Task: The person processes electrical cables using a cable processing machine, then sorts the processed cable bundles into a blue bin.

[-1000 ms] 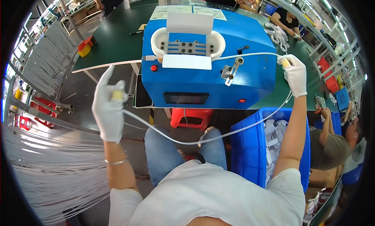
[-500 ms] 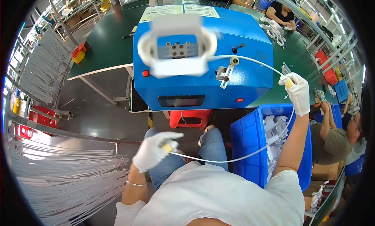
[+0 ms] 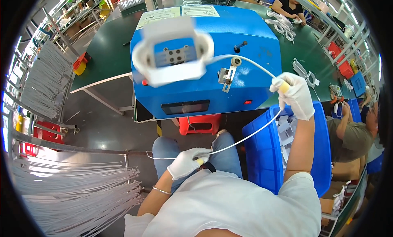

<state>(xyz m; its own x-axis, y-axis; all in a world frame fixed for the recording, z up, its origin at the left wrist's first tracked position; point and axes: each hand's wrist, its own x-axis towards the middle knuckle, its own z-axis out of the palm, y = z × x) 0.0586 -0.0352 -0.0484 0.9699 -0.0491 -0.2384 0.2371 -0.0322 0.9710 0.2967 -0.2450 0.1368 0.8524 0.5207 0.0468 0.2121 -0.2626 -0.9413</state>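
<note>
A thin white cable (image 3: pixel 245 139) runs through both my gloved hands. My right hand (image 3: pixel 295 95) is closed around it in front of the blue machine (image 3: pixel 254 48)'s right side. My left hand (image 3: pixel 188 162) pinches it low, over my lap, and a short tail trails out to the left. Both white gloves have pale yellow patches at the fingers. Beyond my right hand, the cable passes a small roller (image 3: pixel 236 61) on a metal bracket and reaches a blurred white frame (image 3: pixel 176 73). This frame surrounds a metal block (image 3: pixel 175 55) on the machine.
A blue bin (image 3: pixel 262 155) of white pieces stands at my right. Hanging white cables (image 3: pixel 73 192) fill a rack at lower left. A red stool (image 3: pixel 200 124) sits under the machine. White parts (image 3: pixel 307 75) lie on the green table (image 3: pixel 106 53). Co-workers sit at the right.
My left hand has moved right and slightly down, and a cable tail now shows left of it. My right hand has shifted left. The whole view has shifted slightly.
</note>
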